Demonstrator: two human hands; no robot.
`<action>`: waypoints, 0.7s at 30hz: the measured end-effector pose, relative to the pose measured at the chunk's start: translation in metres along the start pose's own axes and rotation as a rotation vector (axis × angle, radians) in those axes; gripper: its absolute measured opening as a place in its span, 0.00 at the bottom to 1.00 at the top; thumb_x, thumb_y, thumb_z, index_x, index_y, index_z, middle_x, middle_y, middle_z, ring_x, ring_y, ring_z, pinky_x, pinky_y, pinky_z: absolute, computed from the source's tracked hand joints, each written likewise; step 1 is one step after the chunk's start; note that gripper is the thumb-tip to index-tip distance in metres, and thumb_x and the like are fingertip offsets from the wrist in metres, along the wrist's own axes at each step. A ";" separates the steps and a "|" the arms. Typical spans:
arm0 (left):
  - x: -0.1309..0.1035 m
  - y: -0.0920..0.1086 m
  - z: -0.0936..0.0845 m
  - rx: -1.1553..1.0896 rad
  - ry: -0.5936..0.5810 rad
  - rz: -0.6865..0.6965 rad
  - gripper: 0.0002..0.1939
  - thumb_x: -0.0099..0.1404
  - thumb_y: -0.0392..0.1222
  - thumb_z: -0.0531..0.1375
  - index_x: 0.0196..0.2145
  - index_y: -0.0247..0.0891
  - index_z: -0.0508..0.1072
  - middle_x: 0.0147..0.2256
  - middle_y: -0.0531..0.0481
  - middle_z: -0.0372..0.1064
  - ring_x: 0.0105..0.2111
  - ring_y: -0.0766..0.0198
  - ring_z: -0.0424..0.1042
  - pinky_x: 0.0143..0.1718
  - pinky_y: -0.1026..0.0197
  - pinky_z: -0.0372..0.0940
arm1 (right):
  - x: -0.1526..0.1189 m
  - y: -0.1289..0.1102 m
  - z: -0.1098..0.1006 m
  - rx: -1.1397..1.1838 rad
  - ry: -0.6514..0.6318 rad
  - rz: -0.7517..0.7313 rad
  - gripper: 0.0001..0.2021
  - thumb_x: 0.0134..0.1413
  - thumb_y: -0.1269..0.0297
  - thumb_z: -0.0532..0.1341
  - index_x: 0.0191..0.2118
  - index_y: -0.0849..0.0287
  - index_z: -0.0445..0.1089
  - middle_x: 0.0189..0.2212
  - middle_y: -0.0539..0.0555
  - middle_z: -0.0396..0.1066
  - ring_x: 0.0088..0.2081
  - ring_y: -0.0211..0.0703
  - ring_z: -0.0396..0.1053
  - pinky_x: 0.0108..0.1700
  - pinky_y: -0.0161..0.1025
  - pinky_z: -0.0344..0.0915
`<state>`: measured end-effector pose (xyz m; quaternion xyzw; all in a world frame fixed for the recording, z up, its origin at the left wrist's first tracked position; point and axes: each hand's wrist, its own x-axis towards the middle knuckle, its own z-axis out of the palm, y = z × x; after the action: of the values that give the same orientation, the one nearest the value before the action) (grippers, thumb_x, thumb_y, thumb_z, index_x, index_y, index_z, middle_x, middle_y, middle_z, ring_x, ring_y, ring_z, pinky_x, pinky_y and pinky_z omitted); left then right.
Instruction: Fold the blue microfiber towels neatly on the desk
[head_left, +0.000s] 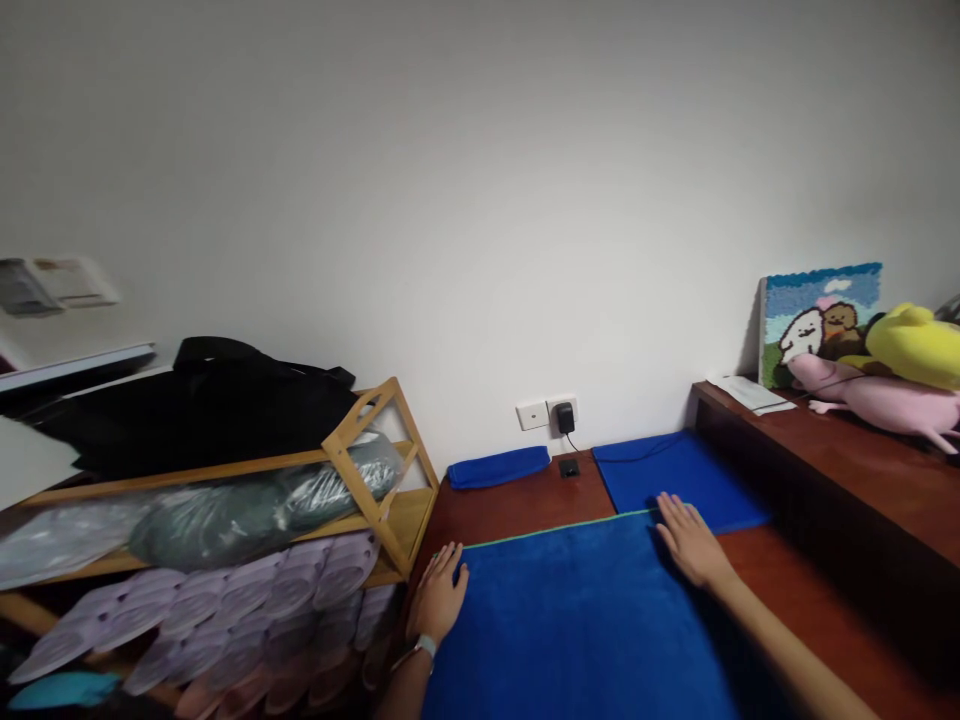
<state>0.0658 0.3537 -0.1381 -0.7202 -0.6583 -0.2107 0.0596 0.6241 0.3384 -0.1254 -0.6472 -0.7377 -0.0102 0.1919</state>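
A narrow, pale grey wristband (426, 646) encircles the wrist of the left hand (439, 598); whether it carries a watch case cannot be determined. The right hand (691, 540) is bare. The right forearm (780, 640) is bare along its visible length.

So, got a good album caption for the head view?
Left hand and right hand at the corners of a spread blue cloth, near a wooden rack.

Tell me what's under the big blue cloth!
Probably the brown tabletop, since it shows beside the big blue cloth. Whatever is right beneath is covered, so I can't see it.
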 end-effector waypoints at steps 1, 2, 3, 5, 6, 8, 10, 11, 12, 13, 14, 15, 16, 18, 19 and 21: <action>0.000 0.000 0.000 -0.004 0.006 0.002 0.26 0.72 0.46 0.51 0.62 0.37 0.74 0.64 0.43 0.71 0.66 0.53 0.66 0.71 0.48 0.57 | 0.002 -0.027 0.002 0.037 -0.002 -0.070 0.33 0.73 0.48 0.41 0.74 0.61 0.54 0.73 0.59 0.52 0.74 0.54 0.49 0.74 0.59 0.49; -0.001 0.001 0.000 -0.008 0.008 0.001 0.26 0.72 0.46 0.51 0.62 0.38 0.74 0.64 0.44 0.71 0.66 0.53 0.66 0.71 0.47 0.56 | 0.004 -0.057 0.005 0.079 -0.022 -0.138 0.33 0.74 0.48 0.41 0.75 0.60 0.52 0.74 0.58 0.51 0.74 0.52 0.48 0.74 0.57 0.49; -0.001 0.001 0.000 -0.011 0.007 -0.003 0.26 0.72 0.46 0.51 0.62 0.39 0.74 0.64 0.44 0.71 0.66 0.53 0.66 0.71 0.47 0.56 | 0.005 -0.088 0.009 0.120 -0.051 -0.204 0.33 0.74 0.47 0.41 0.75 0.59 0.51 0.74 0.57 0.50 0.75 0.51 0.48 0.75 0.56 0.48; -0.001 0.001 0.001 -0.018 0.004 -0.017 0.26 0.72 0.46 0.51 0.62 0.39 0.74 0.64 0.44 0.70 0.66 0.53 0.66 0.71 0.47 0.57 | 0.005 -0.144 0.021 0.193 -0.117 -0.315 0.33 0.74 0.47 0.42 0.76 0.58 0.48 0.74 0.57 0.49 0.75 0.50 0.47 0.75 0.54 0.48; -0.002 0.001 0.001 -0.022 0.002 -0.024 0.26 0.72 0.47 0.51 0.62 0.39 0.74 0.65 0.44 0.70 0.67 0.53 0.66 0.70 0.48 0.58 | 0.004 -0.167 0.027 0.215 -0.158 -0.352 0.33 0.74 0.46 0.42 0.76 0.58 0.48 0.74 0.57 0.48 0.75 0.50 0.47 0.75 0.53 0.48; -0.002 0.000 0.003 -0.028 0.000 -0.034 0.27 0.72 0.48 0.50 0.62 0.40 0.74 0.65 0.45 0.69 0.67 0.53 0.65 0.70 0.48 0.59 | 0.002 -0.196 0.038 0.233 -0.221 -0.384 0.34 0.74 0.45 0.43 0.75 0.58 0.48 0.74 0.57 0.48 0.74 0.50 0.48 0.75 0.53 0.48; -0.002 -0.001 0.005 -0.035 0.005 -0.036 0.27 0.72 0.49 0.50 0.62 0.41 0.74 0.65 0.46 0.69 0.67 0.53 0.65 0.69 0.48 0.60 | 0.001 -0.200 0.044 0.217 -0.242 -0.370 0.34 0.74 0.44 0.43 0.75 0.58 0.49 0.74 0.58 0.49 0.75 0.50 0.47 0.75 0.53 0.48; -0.002 -0.002 0.006 -0.040 0.011 -0.036 0.27 0.72 0.49 0.50 0.62 0.41 0.74 0.65 0.46 0.69 0.67 0.53 0.65 0.69 0.48 0.60 | 0.001 -0.193 0.044 0.199 -0.239 -0.353 0.34 0.74 0.45 0.43 0.75 0.58 0.49 0.74 0.58 0.49 0.75 0.50 0.47 0.75 0.54 0.48; -0.002 -0.003 0.007 -0.045 0.018 -0.035 0.27 0.72 0.49 0.50 0.62 0.41 0.74 0.65 0.46 0.69 0.67 0.53 0.65 0.69 0.48 0.60 | 0.002 -0.181 0.043 0.175 -0.230 -0.334 0.34 0.74 0.45 0.43 0.75 0.59 0.49 0.74 0.58 0.49 0.75 0.50 0.47 0.75 0.54 0.48; -0.002 -0.004 0.008 -0.053 0.025 -0.032 0.26 0.72 0.49 0.50 0.62 0.41 0.74 0.65 0.46 0.70 0.67 0.53 0.66 0.69 0.47 0.60 | 0.002 -0.165 0.040 0.147 -0.220 -0.312 0.34 0.74 0.46 0.43 0.75 0.60 0.50 0.74 0.59 0.49 0.75 0.51 0.47 0.75 0.54 0.48; -0.002 -0.004 0.009 -0.060 0.031 -0.029 0.26 0.72 0.49 0.50 0.62 0.41 0.74 0.65 0.46 0.70 0.66 0.53 0.66 0.69 0.46 0.59 | 0.002 -0.146 0.036 0.115 -0.209 -0.287 0.34 0.74 0.46 0.43 0.75 0.60 0.51 0.74 0.59 0.49 0.74 0.51 0.48 0.75 0.55 0.48; -0.002 -0.005 0.010 -0.067 0.036 -0.025 0.26 0.72 0.49 0.50 0.62 0.41 0.74 0.65 0.45 0.70 0.66 0.53 0.66 0.70 0.46 0.59 | 0.003 -0.124 0.031 0.080 -0.198 -0.262 0.34 0.73 0.46 0.43 0.74 0.61 0.52 0.73 0.60 0.50 0.74 0.51 0.48 0.74 0.55 0.48; -0.001 -0.005 0.011 -0.073 0.038 -0.020 0.27 0.72 0.49 0.50 0.62 0.40 0.74 0.65 0.44 0.70 0.66 0.52 0.66 0.70 0.45 0.59 | 0.003 -0.102 0.026 0.045 -0.188 -0.234 0.34 0.73 0.46 0.43 0.74 0.61 0.52 0.73 0.60 0.50 0.74 0.52 0.48 0.75 0.56 0.47; -0.001 -0.005 0.012 -0.080 0.039 -0.017 0.27 0.72 0.49 0.49 0.62 0.39 0.73 0.65 0.43 0.69 0.66 0.52 0.66 0.70 0.45 0.58 | 0.002 -0.054 0.015 -0.021 -0.179 -0.156 0.34 0.73 0.46 0.42 0.74 0.60 0.53 0.73 0.59 0.51 0.74 0.52 0.48 0.75 0.57 0.47; -0.001 -0.005 0.012 -0.081 0.038 -0.019 0.28 0.72 0.49 0.49 0.62 0.38 0.73 0.65 0.43 0.69 0.66 0.52 0.66 0.70 0.45 0.58 | 0.002 -0.031 0.011 -0.048 -0.182 -0.103 0.34 0.72 0.47 0.42 0.74 0.60 0.54 0.73 0.58 0.51 0.74 0.52 0.48 0.74 0.57 0.47; 0.000 -0.005 0.011 -0.082 0.031 -0.024 0.28 0.72 0.49 0.48 0.62 0.37 0.73 0.66 0.41 0.68 0.67 0.51 0.65 0.70 0.45 0.58 | 0.000 0.011 0.004 -0.083 -0.196 0.015 0.34 0.72 0.48 0.42 0.74 0.62 0.54 0.73 0.59 0.51 0.74 0.53 0.48 0.74 0.57 0.49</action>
<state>0.0635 0.3583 -0.1493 -0.7108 -0.6567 -0.2494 0.0380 0.6338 0.3409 -0.1316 -0.6581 -0.7470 0.0241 0.0917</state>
